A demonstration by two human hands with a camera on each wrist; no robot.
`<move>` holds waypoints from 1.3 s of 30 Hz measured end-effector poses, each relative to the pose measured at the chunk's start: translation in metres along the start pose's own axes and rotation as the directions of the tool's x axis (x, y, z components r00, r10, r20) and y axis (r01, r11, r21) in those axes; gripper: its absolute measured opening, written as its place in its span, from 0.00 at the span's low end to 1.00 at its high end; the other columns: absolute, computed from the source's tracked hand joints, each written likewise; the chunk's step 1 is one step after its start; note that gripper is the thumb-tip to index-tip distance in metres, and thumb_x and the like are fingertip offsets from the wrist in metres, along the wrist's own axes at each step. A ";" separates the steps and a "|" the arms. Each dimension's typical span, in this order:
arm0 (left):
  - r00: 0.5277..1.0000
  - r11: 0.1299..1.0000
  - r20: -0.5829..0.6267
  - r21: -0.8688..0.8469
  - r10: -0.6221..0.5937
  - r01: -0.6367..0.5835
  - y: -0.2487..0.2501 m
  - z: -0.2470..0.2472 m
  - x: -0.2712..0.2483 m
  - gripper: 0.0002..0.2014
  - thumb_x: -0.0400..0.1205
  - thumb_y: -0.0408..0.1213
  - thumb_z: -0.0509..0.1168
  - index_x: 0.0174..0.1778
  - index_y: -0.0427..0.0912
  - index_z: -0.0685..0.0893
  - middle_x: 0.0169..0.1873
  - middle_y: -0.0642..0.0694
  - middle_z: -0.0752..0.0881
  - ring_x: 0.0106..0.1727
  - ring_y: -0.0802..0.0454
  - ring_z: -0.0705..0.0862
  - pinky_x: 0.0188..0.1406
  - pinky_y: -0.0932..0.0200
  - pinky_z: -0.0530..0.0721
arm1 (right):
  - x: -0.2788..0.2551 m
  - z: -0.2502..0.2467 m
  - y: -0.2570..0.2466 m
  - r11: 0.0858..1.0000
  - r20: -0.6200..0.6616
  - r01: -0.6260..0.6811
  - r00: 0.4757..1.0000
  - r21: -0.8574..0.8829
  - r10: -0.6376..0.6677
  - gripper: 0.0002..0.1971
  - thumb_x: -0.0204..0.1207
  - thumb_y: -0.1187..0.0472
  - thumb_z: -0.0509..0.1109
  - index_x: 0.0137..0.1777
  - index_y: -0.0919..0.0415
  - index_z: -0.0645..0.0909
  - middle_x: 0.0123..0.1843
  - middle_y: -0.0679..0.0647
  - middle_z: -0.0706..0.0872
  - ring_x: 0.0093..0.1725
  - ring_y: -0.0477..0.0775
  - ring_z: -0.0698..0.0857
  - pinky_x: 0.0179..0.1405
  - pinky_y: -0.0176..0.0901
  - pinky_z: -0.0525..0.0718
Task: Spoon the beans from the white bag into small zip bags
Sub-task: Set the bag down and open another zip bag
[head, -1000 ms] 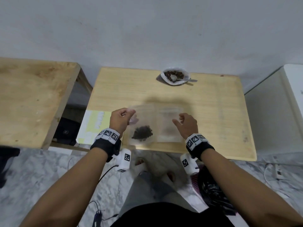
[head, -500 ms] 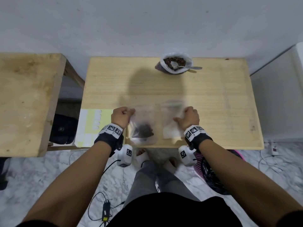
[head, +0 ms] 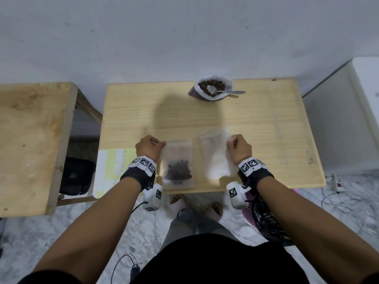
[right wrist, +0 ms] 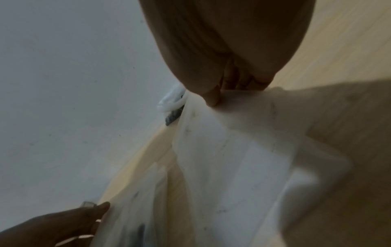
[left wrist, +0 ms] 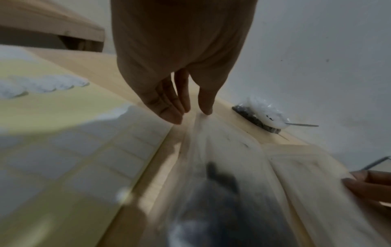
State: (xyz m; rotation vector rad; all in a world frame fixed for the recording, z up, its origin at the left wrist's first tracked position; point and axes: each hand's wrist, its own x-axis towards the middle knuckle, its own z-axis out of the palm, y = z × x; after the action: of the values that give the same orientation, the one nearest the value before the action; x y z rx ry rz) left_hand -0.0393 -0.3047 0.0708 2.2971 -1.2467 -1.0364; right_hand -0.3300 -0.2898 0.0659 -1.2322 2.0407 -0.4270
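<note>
On the light wooden table (head: 256,119), the left hand (head: 148,149) pinches the top corner of a zip bag holding dark beans (head: 178,169). Just right of it, the right hand (head: 239,148) pinches an empty zip bag (head: 215,154). At the table's far edge stands the white bag (head: 213,88), a spoon (head: 225,92) resting inside.

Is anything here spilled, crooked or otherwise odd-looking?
Nothing stands out. No beans show loose on the table. The white bag stands open with the spoon inside. The left hand pinches the zip bag with beans; the right hand pinches the empty zip bag.
</note>
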 end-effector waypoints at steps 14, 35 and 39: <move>0.784 0.784 0.088 -0.179 0.614 -0.594 0.137 0.006 -0.027 0.11 0.81 0.42 0.73 0.57 0.43 0.91 0.50 0.50 0.91 0.49 0.54 0.87 0.53 0.60 0.83 | 0.009 -0.059 -0.051 0.889 -0.007 0.341 0.934 0.305 -0.356 0.07 0.83 0.65 0.66 0.50 0.53 0.84 0.44 0.47 0.87 0.40 0.50 0.87 0.41 0.36 0.82; 0.855 0.779 0.122 -0.492 0.504 -0.389 0.220 0.036 -0.077 0.06 0.72 0.31 0.80 0.35 0.34 0.90 0.28 0.42 0.88 0.31 0.50 0.83 0.35 0.57 0.83 | 0.015 -0.146 -0.091 0.796 -0.074 0.321 0.940 0.513 -0.332 0.04 0.68 0.62 0.77 0.41 0.61 0.89 0.30 0.56 0.91 0.33 0.52 0.90 0.52 0.57 0.91; 0.878 0.747 0.043 -0.547 0.476 -0.378 0.218 0.046 -0.082 0.08 0.74 0.33 0.79 0.33 0.35 0.88 0.30 0.44 0.86 0.33 0.50 0.80 0.39 0.56 0.80 | 0.014 -0.150 -0.090 0.809 -0.094 0.341 0.936 0.479 -0.339 0.03 0.65 0.65 0.73 0.36 0.59 0.89 0.28 0.55 0.90 0.37 0.57 0.92 0.53 0.57 0.90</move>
State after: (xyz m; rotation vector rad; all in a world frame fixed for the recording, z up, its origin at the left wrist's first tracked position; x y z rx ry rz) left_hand -0.2296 -0.3575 0.2027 1.4359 -1.2751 -1.2356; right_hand -0.3839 -0.3570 0.2183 -1.2631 1.5608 -1.0505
